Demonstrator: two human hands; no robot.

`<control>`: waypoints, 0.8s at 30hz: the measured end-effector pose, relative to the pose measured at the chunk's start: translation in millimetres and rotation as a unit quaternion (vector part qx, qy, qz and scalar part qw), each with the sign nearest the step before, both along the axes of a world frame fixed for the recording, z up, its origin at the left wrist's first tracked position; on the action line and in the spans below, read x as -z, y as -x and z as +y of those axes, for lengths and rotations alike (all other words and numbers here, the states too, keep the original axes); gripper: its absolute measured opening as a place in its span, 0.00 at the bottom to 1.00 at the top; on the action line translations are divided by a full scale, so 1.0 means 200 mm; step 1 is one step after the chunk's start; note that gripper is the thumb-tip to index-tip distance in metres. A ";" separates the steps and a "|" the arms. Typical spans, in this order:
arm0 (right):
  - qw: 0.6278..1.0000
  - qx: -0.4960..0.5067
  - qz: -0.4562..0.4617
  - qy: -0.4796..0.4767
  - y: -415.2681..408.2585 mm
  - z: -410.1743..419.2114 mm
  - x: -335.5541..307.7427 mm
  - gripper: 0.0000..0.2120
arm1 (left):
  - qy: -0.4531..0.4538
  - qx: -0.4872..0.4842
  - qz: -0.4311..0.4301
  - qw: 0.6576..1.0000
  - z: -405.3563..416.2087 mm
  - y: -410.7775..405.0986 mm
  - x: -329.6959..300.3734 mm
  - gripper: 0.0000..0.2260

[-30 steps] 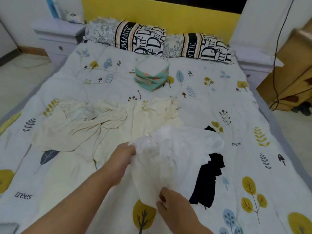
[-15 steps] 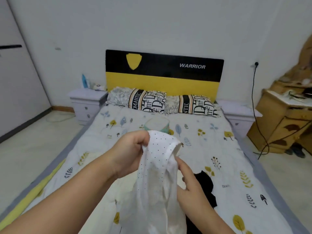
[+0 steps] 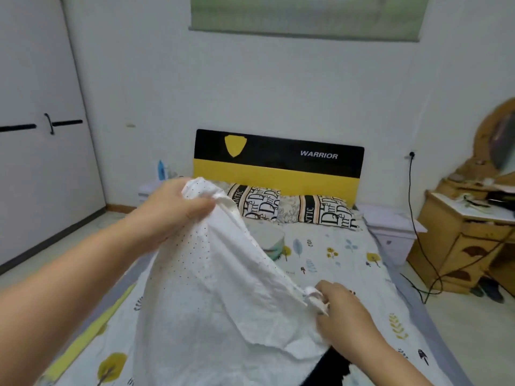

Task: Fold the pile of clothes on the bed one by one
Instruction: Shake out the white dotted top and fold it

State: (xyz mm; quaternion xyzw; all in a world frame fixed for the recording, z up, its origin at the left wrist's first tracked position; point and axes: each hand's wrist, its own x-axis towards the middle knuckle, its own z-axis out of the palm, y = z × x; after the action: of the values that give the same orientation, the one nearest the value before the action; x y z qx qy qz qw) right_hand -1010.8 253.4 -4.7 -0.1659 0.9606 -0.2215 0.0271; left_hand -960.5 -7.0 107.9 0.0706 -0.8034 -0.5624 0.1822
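white garment [image 3: 211, 288] stretched between both grips

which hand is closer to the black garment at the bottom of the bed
Right. The right hand pinches the white shirt just above the black garment; the left hand grips the shirt's other end, raised high and far from it.

White garment [image 3: 223, 288]: thin matt cloth, creased, dotted. Bedsheet [image 3: 334, 263]: printed cloth. Headboard [image 3: 278, 165]: smooth. Dresser [image 3: 457, 246]: glossy wood.
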 end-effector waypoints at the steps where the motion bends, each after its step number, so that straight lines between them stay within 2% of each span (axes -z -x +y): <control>1: 1.000 0.016 0.021 0.010 -0.01 0.02 -0.05 0.13 | 0.032 -0.038 0.010 0.999 -0.03 -0.03 -0.01 0.02; 4: 0.990 0.073 0.026 0.117 -0.02 0.07 -0.17 0.11 | 0.105 -0.136 0.033 0.985 -0.08 -0.10 -0.02 0.04; 6: 0.969 0.112 0.009 0.218 -0.02 0.09 -0.25 0.06 | 0.112 -0.158 0.041 0.980 -0.10 -0.15 -0.03 0.04; 8: 0.950 0.142 -0.008 0.276 -0.01 0.12 -0.32 0.05 | 0.114 -0.164 0.042 0.979 -0.11 -0.19 -0.04 0.08; 11: 0.948 0.161 -0.017 0.275 -0.01 0.15 -0.39 0.11 | 0.069 -0.150 0.048 0.985 -0.10 -0.23 -0.07 0.14; 13: 0.955 0.156 -0.021 0.252 -0.03 0.15 -0.42 0.12 | 0.028 -0.127 0.055 0.990 -0.09 -0.25 -0.11 0.16; 15: 0.947 0.153 -0.056 0.277 -0.07 0.14 -0.43 0.10 | 0.001 -0.110 0.061 0.992 -0.07 -0.26 -0.15 0.19; 18: 0.886 0.151 -0.189 0.395 -0.11 0.14 -0.47 0.09 | 0.000 -0.114 0.052 0.992 -0.05 -0.25 -0.18 0.09; 21: 0.814 0.154 -0.296 0.475 -0.12 0.17 -0.52 0.03 | 0.015 -0.116 0.029 0.993 -0.06 -0.24 -0.18 0.08; 23: 0.779 0.138 -0.350 0.502 -0.13 0.20 -0.55 0.09 | -0.008 -0.088 -0.001 0.996 -0.07 -0.25 -0.18 0.08; 24: 0.775 0.119 -0.357 0.508 -0.14 0.22 -0.57 0.11 | -0.028 -0.088 -0.017 0.996 -0.07 -0.25 -0.17 0.09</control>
State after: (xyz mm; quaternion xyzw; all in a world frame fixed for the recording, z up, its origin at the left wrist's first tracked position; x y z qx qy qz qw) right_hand -983.3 298.1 108.8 0.0512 0.6415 -0.7223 0.2532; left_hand -911.1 -21.9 142.4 0.1559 -0.7812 -0.5649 0.2154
